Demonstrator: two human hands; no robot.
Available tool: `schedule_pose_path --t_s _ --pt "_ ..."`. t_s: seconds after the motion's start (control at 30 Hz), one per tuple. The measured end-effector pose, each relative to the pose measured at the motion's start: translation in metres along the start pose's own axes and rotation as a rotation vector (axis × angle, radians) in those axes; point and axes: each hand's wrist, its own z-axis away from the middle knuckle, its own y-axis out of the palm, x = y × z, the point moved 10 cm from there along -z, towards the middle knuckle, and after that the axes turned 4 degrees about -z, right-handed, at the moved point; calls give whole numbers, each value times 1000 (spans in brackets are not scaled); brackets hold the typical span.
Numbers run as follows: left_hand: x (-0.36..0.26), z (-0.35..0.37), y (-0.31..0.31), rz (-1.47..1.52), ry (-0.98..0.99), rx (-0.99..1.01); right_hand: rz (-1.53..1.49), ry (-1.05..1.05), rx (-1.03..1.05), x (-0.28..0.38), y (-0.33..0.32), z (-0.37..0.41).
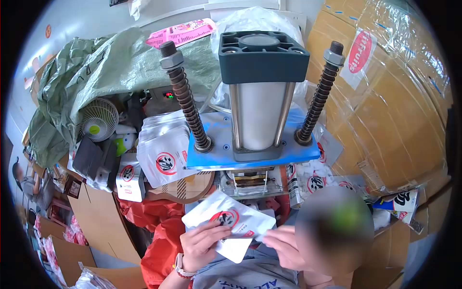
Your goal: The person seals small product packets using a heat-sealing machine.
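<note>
My left hand (pixel 204 244), with a watch at the wrist, has its fingers laid over the front of a white pouch (pixel 252 221) printed with a black character in a red ring. The pouch is tilted just in front of my torso. At its lower right corner, my right hand (pixel 285 243) pinches the edge between thumb and fingers. A plain white flap or second packet (pixel 235 250) shows below the pouch, under my left fingers. Beyond my hands stands a press with a blue plate (pixel 211 155), a white cylinder (pixel 260 115) and two spring posts.
Stacked pouches (pixel 163 149) lie left of the press, over a round wooden board (pixel 192 188). More pouches (pixel 315 180) lie to its right. A small fan (pixel 98 119) and green sheeting (pixel 120 62) are left; a large cardboard box (pixel 385 111) is right. A blurred round shape covers the lower right.
</note>
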Motion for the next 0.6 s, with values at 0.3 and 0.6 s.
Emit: schedule_pose_path --t_s 0.3,0.6 --pt "39 24 96 607 -323 341 -187 306 21 -58 12 -5" --pt "118 12 170 1231 -1132 138 353 568 -242 -168 -39 16"
